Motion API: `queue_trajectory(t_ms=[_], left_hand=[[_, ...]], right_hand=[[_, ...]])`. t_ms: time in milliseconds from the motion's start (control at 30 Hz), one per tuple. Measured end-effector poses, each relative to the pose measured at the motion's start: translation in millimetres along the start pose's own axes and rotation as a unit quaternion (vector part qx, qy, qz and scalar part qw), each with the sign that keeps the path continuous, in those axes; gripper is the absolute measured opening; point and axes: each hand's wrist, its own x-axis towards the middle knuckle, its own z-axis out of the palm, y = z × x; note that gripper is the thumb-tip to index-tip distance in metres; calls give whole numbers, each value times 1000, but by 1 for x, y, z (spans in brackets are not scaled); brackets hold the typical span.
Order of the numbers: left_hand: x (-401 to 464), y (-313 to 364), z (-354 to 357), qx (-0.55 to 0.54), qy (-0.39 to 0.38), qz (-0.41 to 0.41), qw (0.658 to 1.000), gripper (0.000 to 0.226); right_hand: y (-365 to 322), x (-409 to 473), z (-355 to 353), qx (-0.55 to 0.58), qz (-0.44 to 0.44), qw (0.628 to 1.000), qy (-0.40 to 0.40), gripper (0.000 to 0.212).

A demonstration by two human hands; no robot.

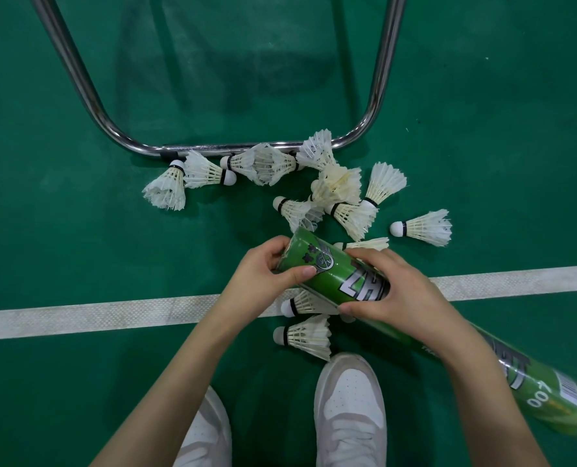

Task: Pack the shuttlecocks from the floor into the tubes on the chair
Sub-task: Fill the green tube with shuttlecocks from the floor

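A long green shuttlecock tube [327, 274] lies tilted across the middle of the head view, its far end up-left and its near end [556, 409] low at the right. My left hand [267, 274] grips the far end, fingers curled over the rim. My right hand [395, 291] clasps the tube's middle. Several white feather shuttlecocks [341, 193] lie scattered on the green floor beyond the tube, one [422, 227] apart at the right. Two more [304, 335] lie under the tube by my shoe.
A chrome chair leg frame [213, 149] curves across the floor at the top, with shuttlecocks resting against its bar. A white court line [95, 315] crosses the floor. My two white shoes [347, 409] stand at the bottom.
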Motion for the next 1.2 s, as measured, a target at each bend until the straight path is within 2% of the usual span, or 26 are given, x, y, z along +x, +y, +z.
queue_trajectory(t_ms=[300, 500, 667, 800, 1033, 1200], left_hand=[[7, 0, -3, -19, 45, 20, 999, 23], [16, 4, 6, -46, 15, 6, 999, 42], [26, -1, 11, -42, -9, -31, 999, 65], [29, -6, 10, -43, 4, -59, 997, 64], [27, -19, -2, -47, 75, -84, 993, 62], [27, -18, -10, -88, 140, -77, 983, 45]], right_hand=[[9, -8, -6, 7, 13, 1000, 19, 73], [17, -14, -12, 14, 17, 999, 35, 67], [17, -16, -13, 21, 12, 999, 30, 64], [17, -15, -12, 27, 10, 999, 32, 64], [19, -14, -10, 38, 9, 999, 36, 64], [20, -13, -8, 35, 13, 999, 40, 66]])
